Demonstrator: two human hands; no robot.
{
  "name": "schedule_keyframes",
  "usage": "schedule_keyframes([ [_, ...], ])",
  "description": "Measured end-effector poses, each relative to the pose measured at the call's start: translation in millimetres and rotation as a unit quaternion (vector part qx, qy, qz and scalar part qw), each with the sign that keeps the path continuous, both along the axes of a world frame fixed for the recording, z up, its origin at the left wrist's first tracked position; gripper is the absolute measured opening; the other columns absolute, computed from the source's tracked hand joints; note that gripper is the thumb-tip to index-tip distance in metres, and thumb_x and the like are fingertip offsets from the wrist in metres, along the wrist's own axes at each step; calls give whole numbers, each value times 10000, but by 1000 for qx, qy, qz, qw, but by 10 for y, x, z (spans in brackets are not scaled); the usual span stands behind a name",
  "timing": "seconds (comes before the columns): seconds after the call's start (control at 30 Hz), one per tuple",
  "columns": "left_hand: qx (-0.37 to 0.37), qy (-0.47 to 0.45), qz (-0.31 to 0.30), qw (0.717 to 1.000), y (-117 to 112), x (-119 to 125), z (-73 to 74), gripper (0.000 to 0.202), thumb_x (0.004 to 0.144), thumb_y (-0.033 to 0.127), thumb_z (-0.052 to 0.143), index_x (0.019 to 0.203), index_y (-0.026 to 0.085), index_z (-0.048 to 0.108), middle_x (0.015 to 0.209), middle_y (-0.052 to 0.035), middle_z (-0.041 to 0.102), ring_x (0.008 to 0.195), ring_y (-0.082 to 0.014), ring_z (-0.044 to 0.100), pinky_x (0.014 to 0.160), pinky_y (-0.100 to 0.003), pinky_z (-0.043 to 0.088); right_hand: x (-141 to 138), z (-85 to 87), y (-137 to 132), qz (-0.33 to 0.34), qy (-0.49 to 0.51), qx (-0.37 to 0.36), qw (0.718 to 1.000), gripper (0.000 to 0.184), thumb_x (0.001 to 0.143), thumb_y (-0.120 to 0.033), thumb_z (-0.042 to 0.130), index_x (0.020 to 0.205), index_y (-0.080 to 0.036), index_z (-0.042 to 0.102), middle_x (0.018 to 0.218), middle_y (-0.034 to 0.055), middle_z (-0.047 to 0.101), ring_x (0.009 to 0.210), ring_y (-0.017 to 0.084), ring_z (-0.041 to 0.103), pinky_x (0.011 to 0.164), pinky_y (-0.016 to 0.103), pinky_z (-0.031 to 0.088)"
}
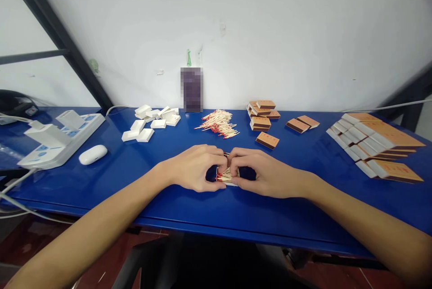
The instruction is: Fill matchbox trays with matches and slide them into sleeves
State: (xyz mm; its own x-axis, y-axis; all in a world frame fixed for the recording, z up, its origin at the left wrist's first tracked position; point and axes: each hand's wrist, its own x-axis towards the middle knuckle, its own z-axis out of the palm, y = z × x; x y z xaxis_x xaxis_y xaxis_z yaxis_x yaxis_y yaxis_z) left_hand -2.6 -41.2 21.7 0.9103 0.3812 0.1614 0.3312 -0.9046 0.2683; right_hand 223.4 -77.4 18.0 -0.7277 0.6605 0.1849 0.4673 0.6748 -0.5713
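While our left hand [197, 168] and right hand [268, 173] pinch both ends of a rectangular white cardboard tray [231, 184] | red-tipped wooden matches [225, 176] lie inside (probably steadied against spilling)

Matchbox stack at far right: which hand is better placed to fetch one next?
Right, most likely. The right hand is nearer the matchbox stack; the left hand would have to reach past it. Both hands are at the match-filled tray, so the left could steady that.
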Motion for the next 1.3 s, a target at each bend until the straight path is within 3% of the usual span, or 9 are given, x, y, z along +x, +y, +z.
schedule_keyframes([
  [0.17,-11,1,12,1000,-3,4,15,261,809,410,693,868,188,568,846,2,620,792,-161,564,731,-289,389,14,-7,-1,-15,-17,39,999,92,869,-203,590,778,-195,591,838,19,599,737,146,542,702,296,423],
  [0.4,-15,2,24,1000,3,-1,16,347,808,513,672,874,185,579,834,-12,613,789,-177,562,728,-299,400,18,11,-14,-16,-16,58,998,51,870,-237,607,833,-203,603,883,32,626,811,170,562,788,329,428],
  [0.57,-32,-4,14,999,-6,-9,50,144,830,313,621,880,185,576,855,-6,624,799,-165,558,756,-295,402,26,17,-21,-25,-33,82,996,161,911,-317,576,1019,-204,614,950,47,636,840,186,556,795,345,415],
  [0.7,-39,-2,7,999,4,-4,63,30,838,214,579,842,184,578,849,-7,638,809,-163,554,745,-284,397,34,25,-25,-27,-71,81,994,245,897,-435,594,967,-202,630,923,46,622,806,190,554,768,346,411],
  [0.83,-36,1,11,999,10,0,57,46,849,218,586,822,180,586,820,-3,626,786,-155,542,736,-282,395,24,12,-20,-25,-88,87,992,305,813,-477,692,931,-205,623,929,43,625,808,200,557,759,345,412],
  [1.07,-42,-7,14,999,15,-12,45,110,876,293,569,878,183,574,854,-8,636,794,-163,548,747,-292,399,12,-9,-23,-32,-74,77,994,196,834,-353,659,925,-208,564,865,25,616,776,187,550,719,323,406],
  [1.3,-11,-25,41,999,63,-50,60,228,975,296,364,944,175,555,891,-44,607,830,-184,541,796,-314,414,-10,16,-47,-26,-85,68,994,137,835,-283,622,900,-213,524,865,25,599,769,183,537,709,317,410],
])
